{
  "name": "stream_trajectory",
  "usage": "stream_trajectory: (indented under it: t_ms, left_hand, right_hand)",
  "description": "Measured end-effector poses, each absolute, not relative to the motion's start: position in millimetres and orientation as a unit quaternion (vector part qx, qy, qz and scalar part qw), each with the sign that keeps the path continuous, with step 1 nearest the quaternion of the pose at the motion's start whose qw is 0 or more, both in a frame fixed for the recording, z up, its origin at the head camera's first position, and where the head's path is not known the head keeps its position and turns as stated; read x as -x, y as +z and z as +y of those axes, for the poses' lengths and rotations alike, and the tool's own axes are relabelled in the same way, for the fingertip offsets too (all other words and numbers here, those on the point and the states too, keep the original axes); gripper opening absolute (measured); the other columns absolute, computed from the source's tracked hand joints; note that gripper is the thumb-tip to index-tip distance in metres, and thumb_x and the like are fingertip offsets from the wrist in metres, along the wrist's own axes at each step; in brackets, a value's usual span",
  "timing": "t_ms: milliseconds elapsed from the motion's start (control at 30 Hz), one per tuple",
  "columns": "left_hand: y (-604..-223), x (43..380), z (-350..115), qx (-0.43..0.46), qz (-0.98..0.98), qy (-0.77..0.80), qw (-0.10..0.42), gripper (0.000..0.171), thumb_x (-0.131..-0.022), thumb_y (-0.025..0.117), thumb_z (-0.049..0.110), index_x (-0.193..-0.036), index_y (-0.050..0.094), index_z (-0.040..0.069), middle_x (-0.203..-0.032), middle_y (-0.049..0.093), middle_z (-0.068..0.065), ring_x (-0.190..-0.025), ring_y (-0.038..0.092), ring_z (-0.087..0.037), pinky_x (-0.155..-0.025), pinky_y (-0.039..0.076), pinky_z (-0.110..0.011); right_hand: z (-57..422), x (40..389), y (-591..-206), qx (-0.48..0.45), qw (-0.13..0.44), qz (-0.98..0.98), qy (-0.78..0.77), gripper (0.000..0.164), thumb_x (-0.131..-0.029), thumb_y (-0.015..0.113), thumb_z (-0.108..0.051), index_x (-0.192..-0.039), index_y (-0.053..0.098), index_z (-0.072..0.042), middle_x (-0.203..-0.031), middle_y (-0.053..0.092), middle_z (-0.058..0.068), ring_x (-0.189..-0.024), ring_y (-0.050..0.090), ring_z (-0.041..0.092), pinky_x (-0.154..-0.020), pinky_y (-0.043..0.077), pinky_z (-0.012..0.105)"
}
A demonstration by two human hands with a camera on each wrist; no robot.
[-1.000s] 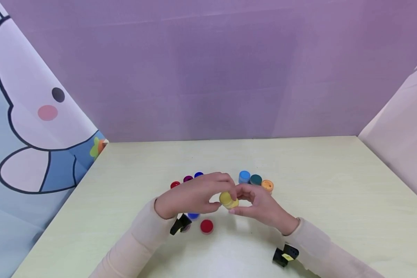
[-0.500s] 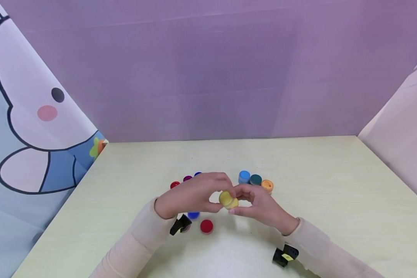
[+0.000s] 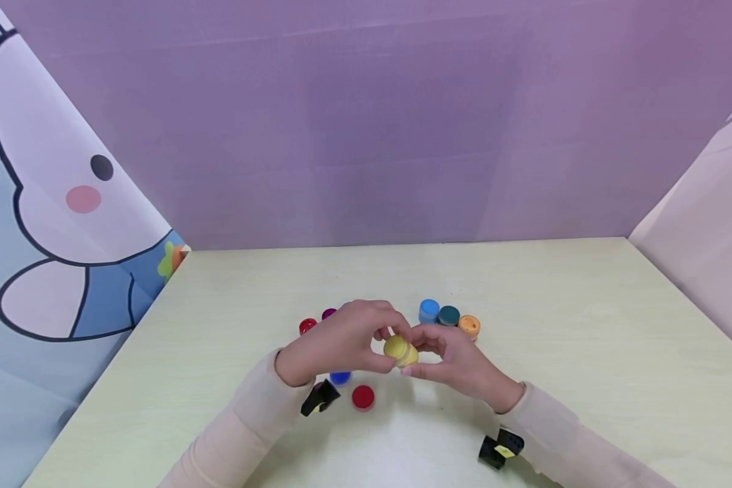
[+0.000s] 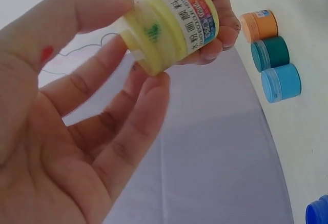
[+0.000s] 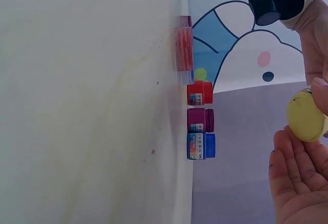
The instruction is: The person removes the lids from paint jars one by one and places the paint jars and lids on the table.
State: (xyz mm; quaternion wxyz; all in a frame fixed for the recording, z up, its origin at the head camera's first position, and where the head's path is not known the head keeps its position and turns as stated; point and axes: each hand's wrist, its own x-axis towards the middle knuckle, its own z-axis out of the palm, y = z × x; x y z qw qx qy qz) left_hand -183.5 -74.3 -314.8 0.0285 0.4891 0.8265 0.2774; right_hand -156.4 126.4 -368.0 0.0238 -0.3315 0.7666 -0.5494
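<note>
A small yellow paint jar (image 3: 400,350) is held off the table between both hands, tilted on its side. My left hand (image 3: 348,339) pinches its lid end (image 4: 148,37), thumb on one side and fingertips on the other. My right hand (image 3: 457,359) grips the jar's other end between thumb and fingers. A printed label and a green smudge show on the jar in the left wrist view. In the right wrist view its round yellow end (image 5: 306,116) faces the camera.
Light blue (image 3: 429,310), dark green (image 3: 448,316) and orange (image 3: 469,327) jars stand at the back right. Red (image 5: 200,93), purple (image 5: 200,120) and blue (image 5: 201,146) jars stand at the left. Nearer are a red round top (image 3: 362,397) and a blue one (image 3: 340,377).
My left hand has shifted slightly, its fingers and thumb closing nearer round the lid end. It now covers more of the blue jar at the back. The right hand stays in place.
</note>
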Motion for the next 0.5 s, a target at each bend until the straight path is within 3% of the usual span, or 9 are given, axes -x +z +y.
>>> stream_trajectory:
  t_ms: [167, 333, 500]
  left_hand:
    - [-316, 183, -73, -0.47, 0.834, 0.287, 0.023, 0.024, -0.072, 0.071, 0.013, -0.096, 0.065, 0.014, -0.086, 0.059, 0.011, -0.077, 0.051, -0.004, -0.066, 0.047, -0.018]
    - [-318, 182, -70, -0.387, 0.86, 0.33, 0.05, 0.016, -0.075, 0.072, 0.02, -0.088, 0.064, 0.018, -0.08, 0.059, 0.011, -0.067, 0.055, -0.005, -0.058, 0.049, -0.021]
    - [-319, 181, -69, -0.345, 0.877, 0.328, 0.067, 0.018, -0.075, 0.073, 0.025, -0.084, 0.06, 0.018, -0.077, 0.058, 0.009, -0.064, 0.055, -0.008, -0.055, 0.049, -0.023]
  right_hand:
    - [129, 165, -384, 0.32, 0.025, 0.773, -0.547, 0.034, -0.076, 0.072, -0.01, -0.107, 0.058, -0.006, -0.1, 0.062, 0.002, -0.089, 0.058, 0.016, -0.082, 0.047, 0.036]
    - [131, 168, -389, 0.293, 0.018, 0.788, -0.542, 0.035, -0.076, 0.073, -0.02, -0.106, 0.059, -0.01, -0.1, 0.061, -0.001, -0.09, 0.057, 0.015, -0.085, 0.046, 0.038]
    - [129, 164, -381, 0.286, 0.021, 0.792, -0.538, 0.032, -0.075, 0.073, -0.013, -0.104, 0.059, -0.007, -0.098, 0.061, 0.002, -0.088, 0.058, 0.016, -0.084, 0.046, 0.036]
